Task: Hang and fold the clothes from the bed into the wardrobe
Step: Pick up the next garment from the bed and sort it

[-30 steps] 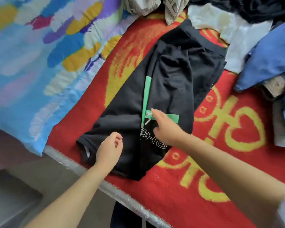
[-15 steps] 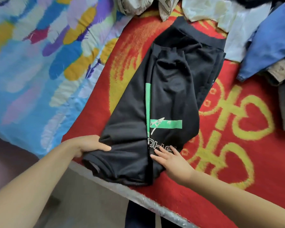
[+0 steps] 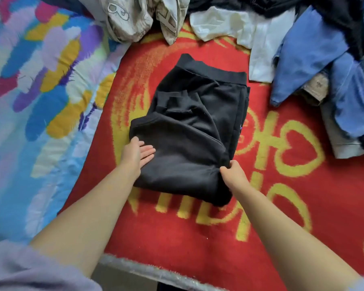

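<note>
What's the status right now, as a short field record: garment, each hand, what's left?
garment: black trousers, folded over, lying on the red blanket
left hand: flat, pressing the left edge of the fold
right hand: pinching the near right corner
left to do: pile of clothes at the far right, unfolded

blue garment (image 3: 315,57) and quilt (image 3: 29,101) cut by frame edges

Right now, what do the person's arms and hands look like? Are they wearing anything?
Both forearms are bare. No gloves, rings, watch or bracelets show on the left hand or right hand. A soft lavender sleeve is pushed up the left arm, and a sliver of the same fabric shows at the right arm's edge.
</note>
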`<state>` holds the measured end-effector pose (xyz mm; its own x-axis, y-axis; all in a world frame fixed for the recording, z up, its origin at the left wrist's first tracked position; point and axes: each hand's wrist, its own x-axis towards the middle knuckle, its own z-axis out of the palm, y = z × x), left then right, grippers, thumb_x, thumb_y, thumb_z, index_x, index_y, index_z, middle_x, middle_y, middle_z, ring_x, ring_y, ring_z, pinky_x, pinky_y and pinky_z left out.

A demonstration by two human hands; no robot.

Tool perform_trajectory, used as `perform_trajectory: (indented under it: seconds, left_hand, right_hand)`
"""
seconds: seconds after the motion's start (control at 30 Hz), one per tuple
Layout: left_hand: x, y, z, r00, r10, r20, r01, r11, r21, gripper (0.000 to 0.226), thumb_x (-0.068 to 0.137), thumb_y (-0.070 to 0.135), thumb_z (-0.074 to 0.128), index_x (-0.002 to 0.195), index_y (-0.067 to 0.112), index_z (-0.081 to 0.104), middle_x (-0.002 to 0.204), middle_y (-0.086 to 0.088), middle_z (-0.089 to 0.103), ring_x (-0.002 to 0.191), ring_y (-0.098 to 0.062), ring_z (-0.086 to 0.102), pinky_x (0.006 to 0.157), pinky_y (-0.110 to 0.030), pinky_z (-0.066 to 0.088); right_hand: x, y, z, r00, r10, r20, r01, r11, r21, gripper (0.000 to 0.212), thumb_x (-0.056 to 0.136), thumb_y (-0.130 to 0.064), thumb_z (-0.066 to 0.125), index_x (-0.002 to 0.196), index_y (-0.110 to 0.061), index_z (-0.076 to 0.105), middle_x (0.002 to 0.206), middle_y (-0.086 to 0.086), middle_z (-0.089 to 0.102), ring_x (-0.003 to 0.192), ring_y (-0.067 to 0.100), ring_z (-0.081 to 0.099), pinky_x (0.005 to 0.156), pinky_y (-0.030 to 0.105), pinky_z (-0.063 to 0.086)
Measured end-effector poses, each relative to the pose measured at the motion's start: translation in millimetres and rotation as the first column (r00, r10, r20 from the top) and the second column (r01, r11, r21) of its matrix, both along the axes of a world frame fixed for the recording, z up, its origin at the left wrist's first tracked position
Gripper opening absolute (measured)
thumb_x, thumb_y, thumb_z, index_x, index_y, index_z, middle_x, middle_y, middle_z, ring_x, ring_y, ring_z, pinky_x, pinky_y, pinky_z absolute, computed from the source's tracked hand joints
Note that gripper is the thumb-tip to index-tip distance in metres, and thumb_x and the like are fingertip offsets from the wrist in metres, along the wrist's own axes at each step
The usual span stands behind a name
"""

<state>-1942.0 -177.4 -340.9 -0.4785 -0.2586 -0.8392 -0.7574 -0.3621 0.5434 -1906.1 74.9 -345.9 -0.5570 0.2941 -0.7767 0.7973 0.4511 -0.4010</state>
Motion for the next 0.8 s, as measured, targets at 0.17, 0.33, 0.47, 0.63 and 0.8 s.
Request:
perform_trajectory:
  seconds: [0.17, 0.33, 0.47, 0.63, 0.8]
  left_hand:
    - [65, -21, -10, 0.1, -0.993, 0.067, 0.379, -0.025, -0.925, 0.063, 0.09, 0.044, 0.049, 0.145, 0.017, 0.036, 0.142, 0.001, 0.043, 0.135, -0.015, 0.037, 0.113, -0.038, 0.025]
    - [87, -40, -45, -0.212, -0.808, 0.549, 0.331, -0.588, -0.738, 0.122, 0.06, 0.021, 0.077, 0.153, 0.022, -0.003, 0.159, -0.009, -0.014, 0.148, -0.024, -0.008, 0.112, -0.058, 0.008]
    - [71, -37, -52, -0.166, -0.745, 0.646, 0.376, -0.654, -0.657, 0.122, 0.078, 0.009, 0.064, 0.137, 0.024, -0.04, 0.152, -0.013, -0.03, 0.135, -0.022, -0.041, 0.114, -0.054, -0.002]
    - [60, -22, -30, -0.257, -0.688, 0.679, 0.32, -0.723, -0.612, 0.099, 0.086, -0.008, 0.045, 0.143, 0.017, -0.032, 0.156, -0.025, -0.011, 0.146, -0.033, -0.01, 0.117, -0.051, 0.0]
    - [33, -2, 29, -0.527, -0.638, 0.561, 0.56, -0.758, -0.335, 0.062, 0.089, -0.004, 0.036, 0.148, 0.012, 0.031, 0.147, -0.018, 0.037, 0.133, -0.029, 0.039, 0.109, -0.03, 0.028]
  right_hand:
    - [15, -2, 9, 0.99, -0.142, 0.0, 0.142, 0.987, 0.077, 0.028, 0.091, -0.009, 0.042, 0.119, -0.01, 0.038, 0.108, 0.011, 0.055, 0.09, 0.027, 0.049, 0.076, 0.031, 0.037]
    - [31, -17, 19, 0.941, 0.224, -0.253, -0.114, 0.915, 0.386, 0.067, 0.086, -0.007, 0.048, 0.148, -0.008, 0.021, 0.146, 0.017, 0.035, 0.131, 0.034, 0.035, 0.104, 0.044, 0.034]
    - [72, -51, 8, 0.313, 0.926, -0.211, -0.677, 0.373, 0.634, 0.099, 0.062, -0.032, 0.075, 0.147, -0.009, 0.028, 0.154, 0.019, 0.027, 0.144, 0.037, 0.017, 0.109, 0.065, 0.022]
    - [61, -40, -13, 0.431, 0.885, 0.176, -0.78, 0.267, 0.566, 0.102, 0.068, -0.016, 0.077, 0.153, -0.026, 0.021, 0.158, 0.021, 0.014, 0.144, 0.044, 0.011, 0.106, 0.072, 0.013]
    - [36, -35, 34, 0.227, 0.933, 0.281, -0.964, 0.175, 0.2, 0.074, 0.093, -0.008, 0.043, 0.153, -0.032, 0.007, 0.159, 0.015, 0.01, 0.145, 0.041, 0.011, 0.112, 0.056, 0.022]
